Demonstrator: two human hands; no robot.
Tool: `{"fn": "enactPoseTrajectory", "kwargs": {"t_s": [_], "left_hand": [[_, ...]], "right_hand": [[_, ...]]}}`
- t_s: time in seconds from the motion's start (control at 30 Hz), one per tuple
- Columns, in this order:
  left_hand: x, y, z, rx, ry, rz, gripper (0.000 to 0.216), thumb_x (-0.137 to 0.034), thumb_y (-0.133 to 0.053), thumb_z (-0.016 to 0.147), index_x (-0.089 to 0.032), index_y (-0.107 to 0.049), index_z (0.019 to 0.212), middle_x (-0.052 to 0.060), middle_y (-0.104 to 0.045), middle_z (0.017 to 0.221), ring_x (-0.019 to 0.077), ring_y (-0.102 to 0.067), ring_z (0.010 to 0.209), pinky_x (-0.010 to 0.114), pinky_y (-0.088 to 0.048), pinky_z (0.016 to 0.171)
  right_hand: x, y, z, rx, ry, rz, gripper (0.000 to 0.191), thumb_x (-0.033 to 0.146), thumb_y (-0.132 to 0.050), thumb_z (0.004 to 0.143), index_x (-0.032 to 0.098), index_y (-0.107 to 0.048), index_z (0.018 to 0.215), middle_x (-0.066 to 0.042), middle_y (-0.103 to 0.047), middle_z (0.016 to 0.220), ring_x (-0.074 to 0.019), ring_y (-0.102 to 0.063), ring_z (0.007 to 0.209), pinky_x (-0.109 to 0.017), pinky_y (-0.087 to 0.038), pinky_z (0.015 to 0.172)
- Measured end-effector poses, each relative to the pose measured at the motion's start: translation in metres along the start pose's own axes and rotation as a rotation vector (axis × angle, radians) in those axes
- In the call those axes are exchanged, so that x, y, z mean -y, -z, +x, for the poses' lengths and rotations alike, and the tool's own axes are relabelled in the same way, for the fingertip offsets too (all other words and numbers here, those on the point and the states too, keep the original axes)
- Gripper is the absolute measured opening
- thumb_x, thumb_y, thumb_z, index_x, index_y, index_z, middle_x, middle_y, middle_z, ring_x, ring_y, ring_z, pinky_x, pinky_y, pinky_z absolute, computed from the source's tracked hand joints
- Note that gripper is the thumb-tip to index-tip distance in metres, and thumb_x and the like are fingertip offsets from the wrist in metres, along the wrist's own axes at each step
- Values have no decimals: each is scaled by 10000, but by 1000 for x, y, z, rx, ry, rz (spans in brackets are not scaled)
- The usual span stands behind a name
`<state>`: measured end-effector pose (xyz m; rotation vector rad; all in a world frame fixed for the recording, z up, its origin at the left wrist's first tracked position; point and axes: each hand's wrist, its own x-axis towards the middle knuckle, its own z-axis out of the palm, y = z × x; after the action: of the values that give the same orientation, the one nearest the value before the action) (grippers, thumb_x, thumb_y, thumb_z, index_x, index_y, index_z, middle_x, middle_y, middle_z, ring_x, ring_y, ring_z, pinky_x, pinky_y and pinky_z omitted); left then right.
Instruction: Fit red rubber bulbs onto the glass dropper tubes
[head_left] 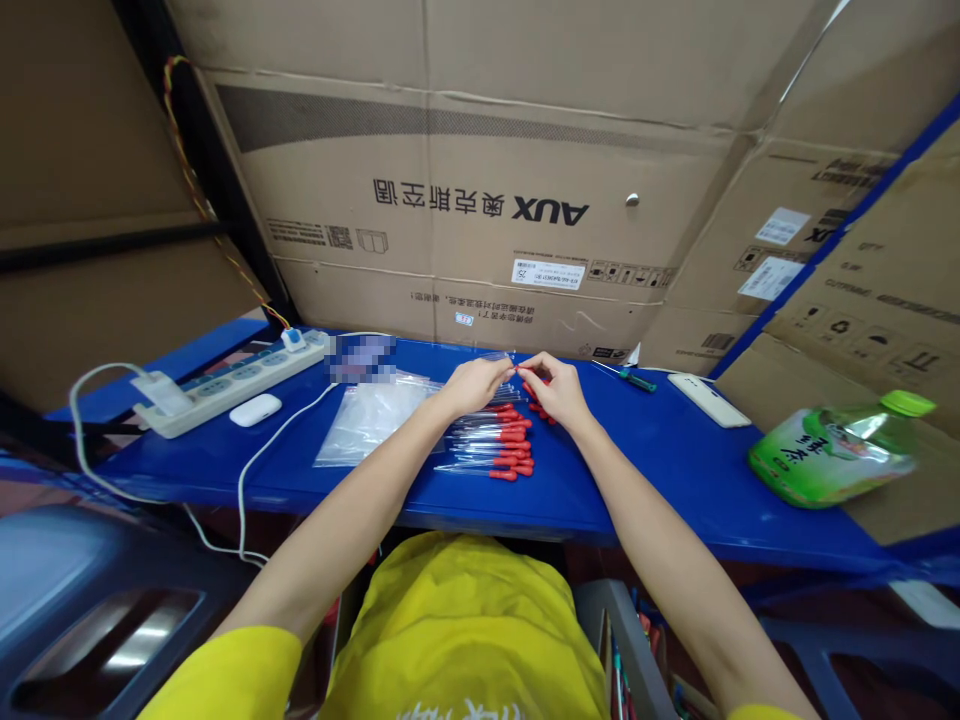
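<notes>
Above the blue tabletop my left hand [480,385] and my right hand [553,388] meet, fingertips nearly touching. The left fingers are closed on a thin clear dropper tube, of which little shows. My right thumb and fingers pinch a small red rubber bulb [516,369] at the tube's end. Below my hands lies a stack of droppers [487,440], clear tubes to the left and red bulbs to the right. Several loose red bulbs [541,408] lie under my right hand, partly hidden by it. Clear plastic bags [367,425] lie beside my left forearm.
A white power strip [240,378], an earbud case [256,410] and a white cable [244,480] are at the left. A screwdriver [637,380], a phone [709,398] and a green-labelled bottle [832,450] lie at the right. Cardboard [480,150] walls the back.
</notes>
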<state>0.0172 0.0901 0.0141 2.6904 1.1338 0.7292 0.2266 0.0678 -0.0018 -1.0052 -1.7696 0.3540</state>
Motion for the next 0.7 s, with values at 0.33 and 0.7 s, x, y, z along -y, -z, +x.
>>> {"fn": "enactPoseTrajectory", "kwargs": {"t_s": [0.33, 0.7], "left_hand": [[1, 1, 0, 16, -5, 29, 360, -404, -367, 1116, -246, -677, 1025, 87, -771, 956, 263, -737, 904, 308, -481, 790], [2, 0, -2, -59, -28, 11, 338, -401, -399, 1112, -254, -702, 1090, 63, -781, 1045, 241, -734, 980, 285, -481, 796]], "right_hand": [[3, 0, 0, 22, -4, -35, 289, 502, -652, 948, 222, -722, 933, -69, -799, 887, -250, -743, 806, -374, -571, 809], [1, -1, 1, 23, 2, -4, 252, 459, -686, 932, 212, -729, 944, -71, -797, 902, -240, -744, 805, -362, -580, 794]]}}
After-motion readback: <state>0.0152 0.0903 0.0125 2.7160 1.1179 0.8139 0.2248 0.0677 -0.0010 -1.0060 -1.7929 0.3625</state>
